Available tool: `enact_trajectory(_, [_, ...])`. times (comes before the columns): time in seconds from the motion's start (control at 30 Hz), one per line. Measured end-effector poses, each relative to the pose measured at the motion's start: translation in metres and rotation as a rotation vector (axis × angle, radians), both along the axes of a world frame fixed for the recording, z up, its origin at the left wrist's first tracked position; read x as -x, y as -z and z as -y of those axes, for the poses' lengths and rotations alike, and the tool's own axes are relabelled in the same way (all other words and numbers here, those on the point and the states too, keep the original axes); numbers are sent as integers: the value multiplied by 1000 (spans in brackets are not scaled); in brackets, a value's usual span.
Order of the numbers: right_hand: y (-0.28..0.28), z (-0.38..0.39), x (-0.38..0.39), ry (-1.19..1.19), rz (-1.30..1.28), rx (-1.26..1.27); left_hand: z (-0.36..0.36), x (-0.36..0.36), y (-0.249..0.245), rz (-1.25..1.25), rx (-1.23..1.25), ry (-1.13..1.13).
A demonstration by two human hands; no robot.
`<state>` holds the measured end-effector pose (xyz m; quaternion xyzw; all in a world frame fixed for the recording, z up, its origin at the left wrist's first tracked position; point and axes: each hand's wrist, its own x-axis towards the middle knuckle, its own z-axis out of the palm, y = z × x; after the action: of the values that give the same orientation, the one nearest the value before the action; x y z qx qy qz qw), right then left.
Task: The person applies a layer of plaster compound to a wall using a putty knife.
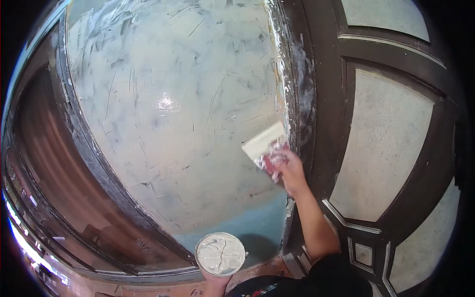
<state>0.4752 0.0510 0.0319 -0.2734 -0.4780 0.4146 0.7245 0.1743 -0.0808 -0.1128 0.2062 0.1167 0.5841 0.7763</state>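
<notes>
My right hand [287, 171] is wrapped round the red handle of a wide putty knife [264, 143], whose pale, coated blade is at the right part of the wall panel [173, 133]. White compound is smeared on the handle and my fingers. Low in the view, my left hand [215, 282] holds a round tub [220, 253] of off-white compound from below; most of its fingers are hidden under it. The panel is streaked with thin compound, and its bottom strip shows bare blue.
Dark wooden framing [321, 99] with pale inset panels [383, 143] stands on the right. To the left is a dark-framed glass pane [54, 163] with a brownish, striped surface. A reddish floor [148, 289] shows along the bottom.
</notes>
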Motion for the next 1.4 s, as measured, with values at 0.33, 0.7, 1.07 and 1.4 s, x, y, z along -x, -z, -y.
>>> enact_trajectory(0.33, [-174,-73,-14,97,-9,-270,-6,-10,-13,98,18,79])
enact_trajectory(0.7, [-130,-49,-13,67,16,-297,-4,-3,-8,513,161,76])
enact_trajectory(1.07, [-27,-37,-13,73,38,-32,-7,-28,-14,-23,-250,9])
enact_trajectory(1.4, [-120,-74,-16,217,68,-155,-27,-26,9,-176,-108,-34])
